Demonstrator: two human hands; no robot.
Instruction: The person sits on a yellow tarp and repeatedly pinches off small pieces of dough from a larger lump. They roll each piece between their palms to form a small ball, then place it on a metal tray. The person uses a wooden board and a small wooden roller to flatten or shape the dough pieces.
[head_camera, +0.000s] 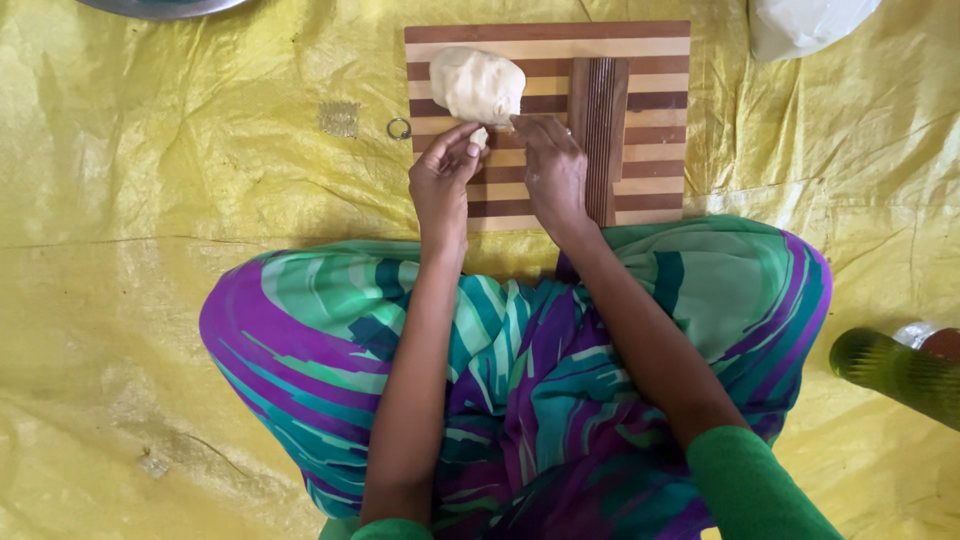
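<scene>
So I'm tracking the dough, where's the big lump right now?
The dough lump sits on the striped wooden board's upper left, just beyond both hands' fingers.

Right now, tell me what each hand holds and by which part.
The left hand pinches a small dough piece between its fingertips. The right hand touches the big dough lump at its lower edge.

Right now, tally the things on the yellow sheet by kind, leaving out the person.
Striped boards: 1
Ridged wooden blocks: 1
Dough lumps: 1
Small dough pieces: 1
Metal rings: 1
Clear ridged bits: 1
Total: 6
</scene>
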